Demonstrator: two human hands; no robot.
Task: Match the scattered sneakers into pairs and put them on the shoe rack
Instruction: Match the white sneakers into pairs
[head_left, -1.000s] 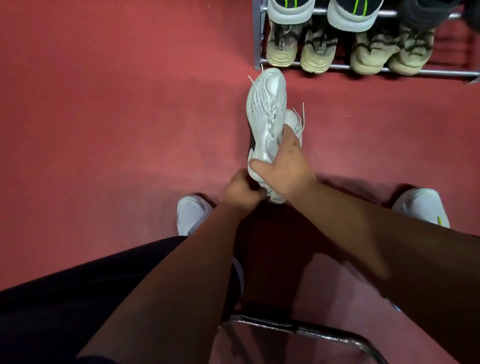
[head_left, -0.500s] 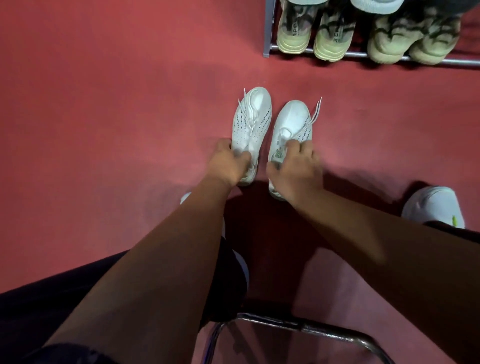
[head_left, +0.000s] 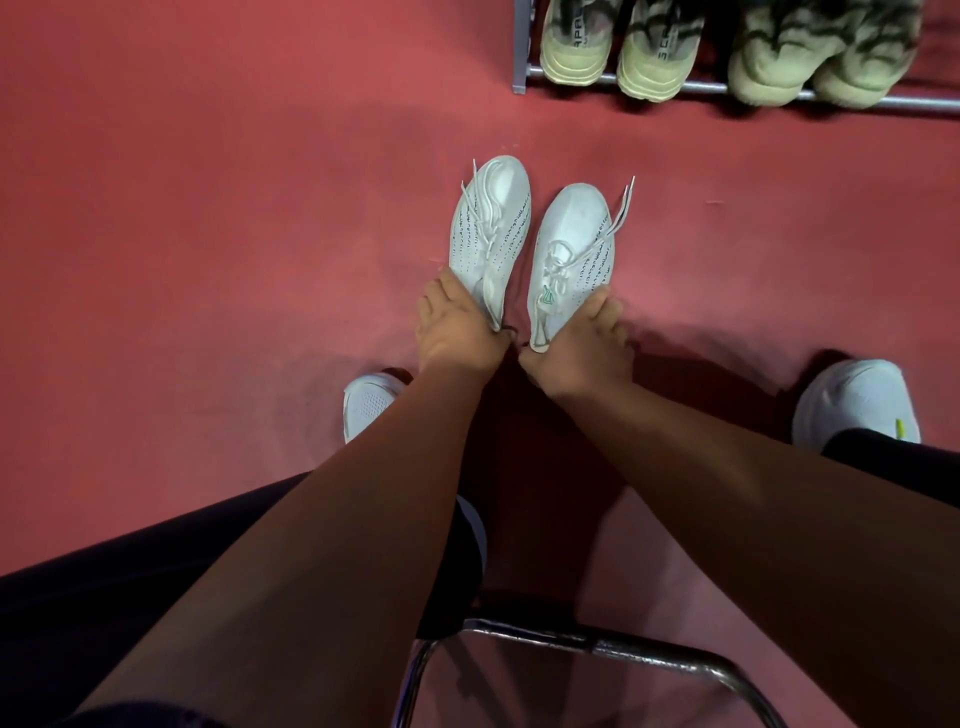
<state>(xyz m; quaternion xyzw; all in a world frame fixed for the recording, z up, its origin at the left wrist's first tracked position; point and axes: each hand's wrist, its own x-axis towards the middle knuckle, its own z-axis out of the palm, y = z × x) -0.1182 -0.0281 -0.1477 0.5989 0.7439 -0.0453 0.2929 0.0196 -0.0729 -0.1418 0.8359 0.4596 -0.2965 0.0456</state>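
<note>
Two matching white sneakers point away from me over the red floor. My left hand (head_left: 457, 327) grips the heel of the left white sneaker (head_left: 491, 228). My right hand (head_left: 582, 348) grips the heel of the right white sneaker (head_left: 574, 244), whose laces trail to the right. The two shoes are side by side with a small gap. The metal shoe rack (head_left: 522, 52) stands at the top right, beyond the sneakers. Its bottom shelf holds a pale green pair (head_left: 613, 47) and a beige fuzzy pair (head_left: 810, 57).
My own feet in white shoes rest on the floor, the left foot (head_left: 369, 405) and the right foot (head_left: 852, 400). A chrome stool frame (head_left: 597, 649) runs below my arms. Red floor (head_left: 208, 208) stretches to the left.
A second ago both sneakers were bunched together in my hands near the rack. They are now separated, one in each hand, side by side. The view has tilted down, so less of the rack shows.
</note>
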